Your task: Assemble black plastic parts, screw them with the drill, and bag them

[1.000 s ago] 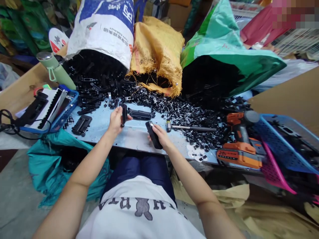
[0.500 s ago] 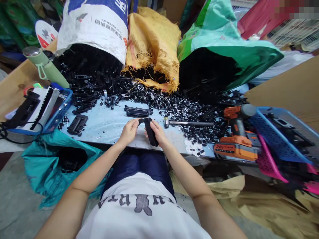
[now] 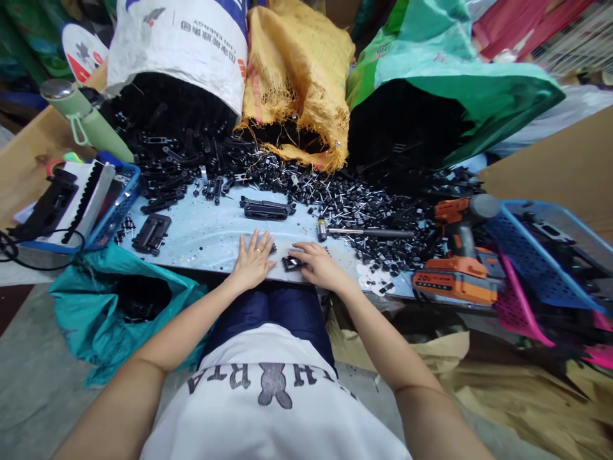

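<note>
Far L: blue basket point(image 3: 125, 203) w/ white + blk pcs; green bottle point(image 3: 90, 124) behind. Teal sack point(image 3: 86, 306) hangs lower, nr front edge.

Dark flat bracket point(image 3: 151, 234) lies nr basket, L end of tabletop point(image 3: 205, 223).

Ctr: long blk assembly point(image 3: 267, 209), flat, just beyond my hands.

L hand point(image 3: 251, 260): palm down, fingers spread wide, ring on one. Small blk bit point(image 3: 273, 248) pokes out beside them; can't tell if I touch it.

Blk part point(image 3: 291, 262) on tabletop nr front edge, betw. hands, partly under R hand point(image 3: 323, 265). R fingers bent over it; can't tell if gripping or just resting.

Handling, my guess: light, stiff, prob. hard plastic; glossy, so maybe slick. Not v. fragile. Best hold: by the sides, thumb opp. fingers, off any moving bits.

R of that: hammer point(image 3: 378, 233), flat, head twd L, handle alongside heap of loose blk bits + pins point(image 3: 330, 191).

Then orange drill point(image 3: 454, 281) on its battery; blue basket point(image 3: 541, 255) w/ blk pcs, pink basket point(image 3: 520, 313) nr it.
</note>
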Available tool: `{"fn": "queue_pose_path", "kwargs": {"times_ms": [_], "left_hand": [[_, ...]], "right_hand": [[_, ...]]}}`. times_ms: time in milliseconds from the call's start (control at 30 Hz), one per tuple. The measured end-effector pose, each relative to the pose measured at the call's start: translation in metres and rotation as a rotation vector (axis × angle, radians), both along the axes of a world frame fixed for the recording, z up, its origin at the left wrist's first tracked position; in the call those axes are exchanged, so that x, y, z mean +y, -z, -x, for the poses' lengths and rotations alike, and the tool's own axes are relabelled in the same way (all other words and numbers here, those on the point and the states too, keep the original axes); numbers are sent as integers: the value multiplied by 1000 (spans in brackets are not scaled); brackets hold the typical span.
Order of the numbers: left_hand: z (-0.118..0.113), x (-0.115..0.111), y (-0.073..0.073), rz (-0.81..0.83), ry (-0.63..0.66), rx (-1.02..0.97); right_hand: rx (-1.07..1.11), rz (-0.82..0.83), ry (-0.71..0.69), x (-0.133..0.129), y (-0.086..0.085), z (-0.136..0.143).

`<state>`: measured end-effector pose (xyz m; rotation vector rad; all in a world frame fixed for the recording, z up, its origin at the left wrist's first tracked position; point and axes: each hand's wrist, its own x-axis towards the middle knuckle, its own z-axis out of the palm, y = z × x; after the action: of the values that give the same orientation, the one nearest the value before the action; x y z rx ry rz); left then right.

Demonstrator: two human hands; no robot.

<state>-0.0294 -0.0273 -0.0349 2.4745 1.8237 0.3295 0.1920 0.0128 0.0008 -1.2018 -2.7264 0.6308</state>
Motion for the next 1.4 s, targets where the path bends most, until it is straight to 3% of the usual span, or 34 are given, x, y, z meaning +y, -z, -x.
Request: {"fn": "queue_pose_path", "kwargs": {"times_ms": [200,333,433,533,633,700,767,900,1000,1100,1167,1200,1267,1300,1400], "left_hand": [[3,-2,1,-102,-122,-225],[10,-11,-17,-43,4,-424],[21,-15,-42,152,-1,-658],[31,-16,-64,423,37,-823],[32,-18,-76,519,160,-1013],[28,-20,-78,505,165,-1084],[23,-23,-75,416,105,-1034],[15,-26,-60,212,-64,-830],[17,-24,-49,171,-127,-784],[34,-1,-46,154,-156,-765],[56,32,-47,101,-228,-739],[68,52,-48,55,-295,-714],[92,93,-50,-103,-591,-474],[102,111,-51,-118,-676,-374],[111,133,-56,-102,-768,-235]], "right_hand": [[282,27,281,0,-11,42],[444,434,195,2,-14,61],[640,730,259,2,-16,59],[749,873,277,-1,-16,50],[817,979,213,-6,-13,43],[822,981,240,-9,-13,42],[767,877,302,-11,-15,44],[628,531,409,-13,-18,51],[632,497,450,-12,-16,55],[642,510,433,-10,-13,61],[585,480,367,-8,-10,67],[543,464,327,-7,-8,72],[462,439,257,-5,-3,81],[430,427,236,-4,-1,85],[428,411,228,-3,4,94]]}}
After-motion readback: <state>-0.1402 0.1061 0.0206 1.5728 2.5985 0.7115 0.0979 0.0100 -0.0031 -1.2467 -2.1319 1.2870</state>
